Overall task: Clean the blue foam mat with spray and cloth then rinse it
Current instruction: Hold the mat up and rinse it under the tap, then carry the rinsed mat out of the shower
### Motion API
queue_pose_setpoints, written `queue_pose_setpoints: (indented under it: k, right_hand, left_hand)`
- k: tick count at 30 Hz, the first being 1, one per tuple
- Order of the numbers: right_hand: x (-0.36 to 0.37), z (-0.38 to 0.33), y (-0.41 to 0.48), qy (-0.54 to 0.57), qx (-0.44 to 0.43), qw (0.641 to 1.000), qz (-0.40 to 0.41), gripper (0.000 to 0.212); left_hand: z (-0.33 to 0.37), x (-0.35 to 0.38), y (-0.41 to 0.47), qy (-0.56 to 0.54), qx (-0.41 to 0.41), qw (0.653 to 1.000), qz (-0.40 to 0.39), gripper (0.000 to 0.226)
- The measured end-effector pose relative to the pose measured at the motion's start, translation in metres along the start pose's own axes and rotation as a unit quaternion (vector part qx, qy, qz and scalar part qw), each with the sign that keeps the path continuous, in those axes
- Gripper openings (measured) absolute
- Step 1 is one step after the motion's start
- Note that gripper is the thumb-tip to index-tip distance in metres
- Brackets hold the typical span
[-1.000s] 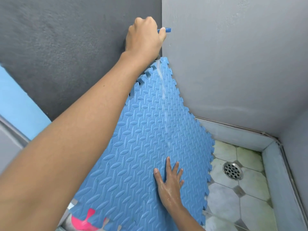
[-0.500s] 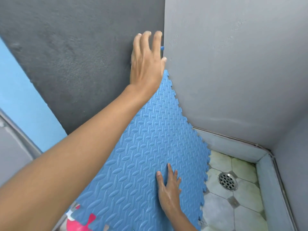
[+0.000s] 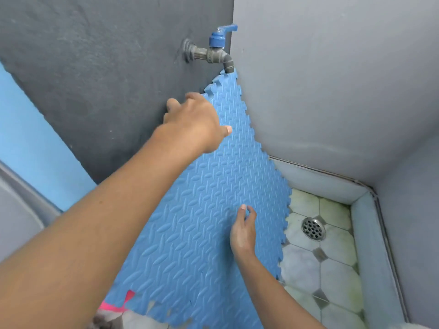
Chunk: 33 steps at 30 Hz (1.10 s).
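Leaning blue foam mat [image 3: 202, 222] in the wall corner under the tap [image 3: 215, 52]; no water visible.
Neither hand grips: left hand [image 3: 194, 122] loose-fingered at the upper edge, right hand [image 3: 242, 232] relaxed on the textured face, contact unclear. Unheld, the mat could slide down or flop forward. One corner points up at the spout; its long diagonal is near-upright.
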State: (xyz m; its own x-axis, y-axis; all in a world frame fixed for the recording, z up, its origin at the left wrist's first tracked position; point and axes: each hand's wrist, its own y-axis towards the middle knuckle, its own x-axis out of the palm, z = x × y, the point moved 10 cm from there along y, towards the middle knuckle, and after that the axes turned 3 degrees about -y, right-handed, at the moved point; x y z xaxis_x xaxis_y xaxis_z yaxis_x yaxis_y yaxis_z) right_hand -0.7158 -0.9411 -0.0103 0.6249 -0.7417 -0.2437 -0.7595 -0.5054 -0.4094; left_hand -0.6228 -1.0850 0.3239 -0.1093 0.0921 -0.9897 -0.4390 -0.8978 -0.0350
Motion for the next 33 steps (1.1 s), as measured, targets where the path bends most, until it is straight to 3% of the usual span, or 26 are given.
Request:
queue_pose_setpoints:
  k: [4, 9, 13, 16, 18, 20, 24, 28, 33]
  right_hand:
    - [-0.01, 0.007, -0.003, -0.003, 0.025, 1.0, -0.007, 0.063]
    - [-0.011, 0.002, 0.001, -0.007, 0.06, 0.998, -0.024, 0.069]
    - [0.0, -0.009, -0.008, -0.031, 0.068, 0.994, -0.082, 0.068]
    - [0.015, -0.028, -0.035, -0.045, 0.081, 0.986, -0.141, 0.068]
    - [0.024, -0.047, -0.063, -0.04, 0.1, 0.977, -0.185, 0.07]
    - [0.029, -0.069, -0.096, -0.002, 0.139, 0.963, -0.231, 0.071]
    - [0.019, -0.113, -0.163, 0.048, 0.222, 0.919, -0.323, 0.061]
    - [-0.056, -0.137, -0.215, -0.001, 0.251, 0.927, -0.277, 0.052]
    - [-0.172, -0.136, -0.284, -0.045, 0.333, 0.917, -0.216, 0.048]
  left_hand:
    - [0.0, 0.022, -0.001, -0.095, -0.029, 0.982, -0.162, 0.068]
    - [-0.002, 0.014, -0.061, -0.09, -0.025, 0.993, -0.066, 0.07]
    - [-0.079, -0.001, -0.13, -0.027, -0.084, 0.993, -0.074, 0.095]
    - [-0.131, -0.008, -0.147, -0.002, -0.156, 0.981, -0.115, 0.098]
    - [-0.145, 0.007, -0.154, -0.005, -0.183, 0.968, -0.172, 0.091]
    - [-0.152, 0.027, -0.159, -0.075, -0.21, 0.95, -0.22, 0.081]
    - [-0.138, 0.027, -0.152, -0.198, -0.158, 0.953, -0.166, 0.039]
    - [-0.088, -0.017, -0.181, -0.269, -0.123, 0.945, -0.137, 0.02]
    - [-0.024, -0.067, -0.224, -0.305, -0.094, 0.937, -0.141, 0.028]
